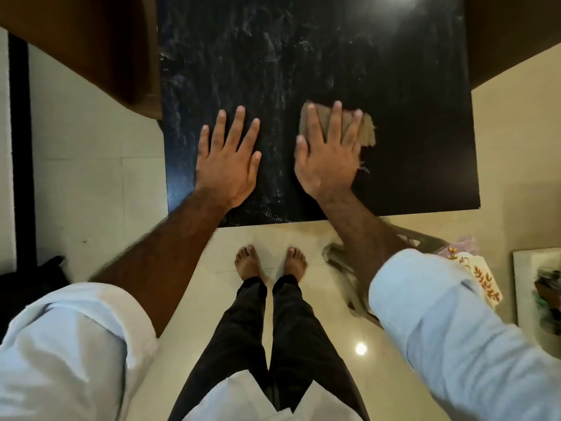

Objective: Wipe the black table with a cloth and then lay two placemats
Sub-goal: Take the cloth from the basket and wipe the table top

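Item: black table [409, 86], seen from above, its near edge just ahead of the person's bare feet. Cloth [366, 129] – brownish, frayed, bunched into a flat pad – lies on the table right of centre, near the front edge, with its ragged end sticking out to the right past the fingers. Right hand [328, 159]: palm down on the cloth, fingers straight and spread, pressing it to the surface and not curled round it. Left hand [227, 165]: also flat, fingers straight and apart, resting bare on the table just left of the right hand, holding nothing. Surface condition: whitish streaks and smears cover the left and middle of the table, running away from the person toward the far edge; the stretch right of the cloth looks plain dark. Judgement – the unwiped ground lies left of and beyond the cloth, so the next stroke would go that way, and the left hand sits in that path. Flower-printed fabric [482, 281] lies off the table to the right, low by the floor, possibly the placemats; cannot tell
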